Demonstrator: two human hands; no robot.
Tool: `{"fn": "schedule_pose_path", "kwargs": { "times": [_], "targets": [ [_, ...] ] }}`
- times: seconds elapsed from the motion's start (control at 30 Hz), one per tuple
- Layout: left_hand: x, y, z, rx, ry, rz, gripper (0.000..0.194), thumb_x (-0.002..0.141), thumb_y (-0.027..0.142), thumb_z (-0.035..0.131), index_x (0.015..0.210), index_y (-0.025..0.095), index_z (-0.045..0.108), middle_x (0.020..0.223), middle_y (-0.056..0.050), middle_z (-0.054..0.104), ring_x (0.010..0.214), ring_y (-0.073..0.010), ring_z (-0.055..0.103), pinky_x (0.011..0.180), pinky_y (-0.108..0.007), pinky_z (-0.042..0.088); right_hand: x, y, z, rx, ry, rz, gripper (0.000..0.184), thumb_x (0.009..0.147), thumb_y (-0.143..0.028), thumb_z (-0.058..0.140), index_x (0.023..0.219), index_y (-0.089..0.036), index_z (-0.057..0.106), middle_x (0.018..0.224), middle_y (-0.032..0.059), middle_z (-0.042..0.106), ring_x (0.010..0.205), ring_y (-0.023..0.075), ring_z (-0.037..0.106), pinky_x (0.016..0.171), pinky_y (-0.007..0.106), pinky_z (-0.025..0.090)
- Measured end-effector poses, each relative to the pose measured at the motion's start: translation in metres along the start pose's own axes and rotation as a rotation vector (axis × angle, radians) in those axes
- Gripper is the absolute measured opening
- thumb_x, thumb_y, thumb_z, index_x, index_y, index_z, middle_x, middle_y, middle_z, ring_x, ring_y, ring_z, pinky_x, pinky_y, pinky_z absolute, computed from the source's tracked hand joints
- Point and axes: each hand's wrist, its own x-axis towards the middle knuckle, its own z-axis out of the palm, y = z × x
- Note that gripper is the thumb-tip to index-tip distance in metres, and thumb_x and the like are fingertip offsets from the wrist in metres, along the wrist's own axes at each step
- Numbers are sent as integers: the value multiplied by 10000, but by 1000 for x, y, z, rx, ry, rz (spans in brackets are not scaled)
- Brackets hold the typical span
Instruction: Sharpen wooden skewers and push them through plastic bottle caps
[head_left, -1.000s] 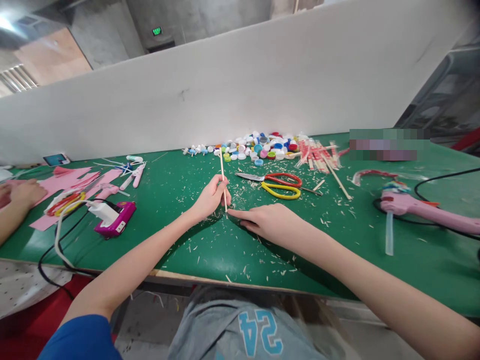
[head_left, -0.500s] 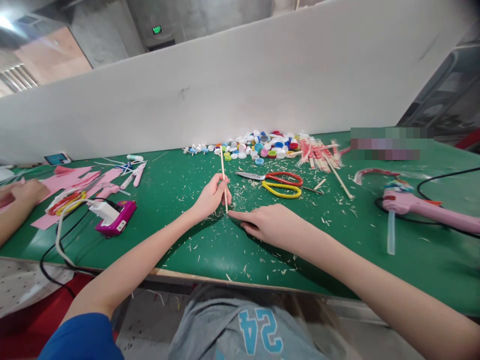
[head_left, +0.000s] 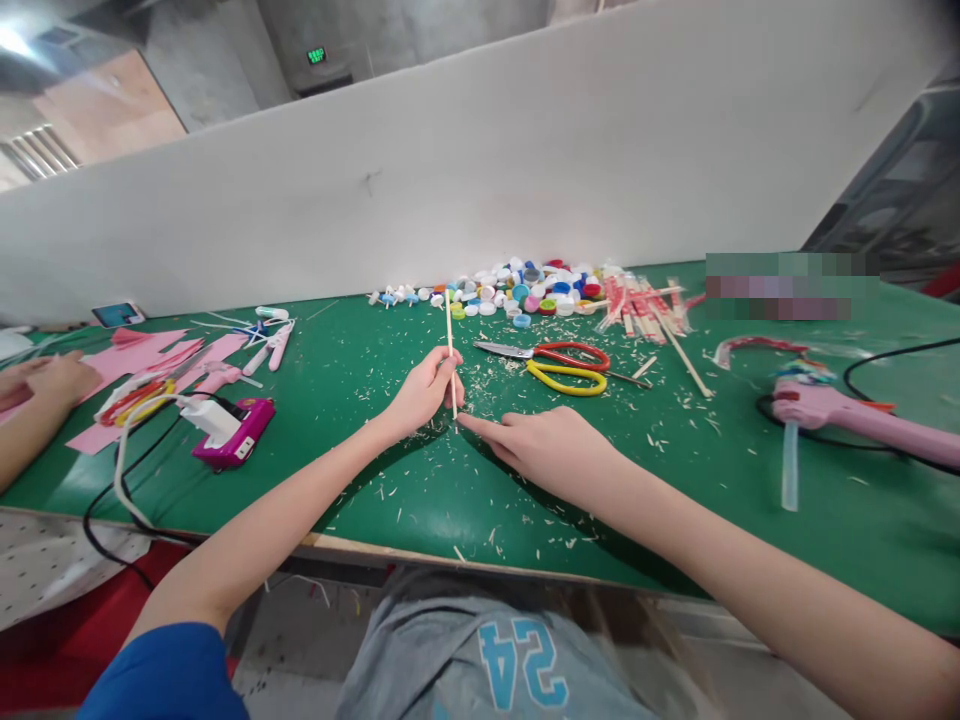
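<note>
My left hand [head_left: 424,392] grips a thin wooden stick [head_left: 450,335] nearly upright, its lower tip just below my fingers. My right hand [head_left: 547,450] lies palm down on the green table mat [head_left: 360,480], holding nothing. Its index finger stretches left, ending right by the stick's lower end; I cannot tell whether they touch. Pale wood shavings [head_left: 431,470] are scattered around both hands. Beyond my fingertips lie scissors [head_left: 566,365] with red and yellow handles.
Behind the hands sit a heap of plastic bottle caps [head_left: 517,295] and red-wrapped wooden sticks [head_left: 637,305]. A pink glue gun [head_left: 847,412] and black cords lie right. At left, a co-worker's hand [head_left: 64,380] rests near pink paper [head_left: 142,350]. A white partition [head_left: 480,170] backs the table.
The whole scene sits slightly further right and higher in the view. My hands and the stick keep nearly the same pose.
</note>
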Motion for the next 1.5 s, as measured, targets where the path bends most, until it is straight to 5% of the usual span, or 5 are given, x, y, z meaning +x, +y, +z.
{"fn": "schedule_pose_path", "kwargs": {
  "times": [0.73, 1.07, 1.5],
  "targets": [
    [3, -3, -1, -13, -7, -25, 235, 946, 393, 330, 934, 193, 453, 525, 51, 564, 436, -63, 475, 472, -164, 415, -2, 3, 0, -15, -11, -57, 630, 840, -71, 473, 1406, -321, 350, 781, -9, 596, 621, 139, 593, 465, 294, 132],
    [3, -5, -1, -2, -15, -23, 239, 946, 403, 331, 946, 196, 449, 538, 52, 570, 442, -64, 475, 479, -172, 416, 2, 8, 4, 135, 44, -77, 440, 925, -214, 452, 1352, -319, 462, 703, -25, 602, 559, 104, 543, 473, 274, 162],
    [2, -4, -1, 8, -13, -20, 242, 947, 402, 328, 966, 197, 456, 537, 53, 567, 442, -62, 477, 477, -167, 418, 3, 10, 4, 224, 21, -59, 414, 937, -266, 433, 1346, -311, 485, 757, 2, 668, 661, 133, 608, 526, 254, 279]
  ]
}}
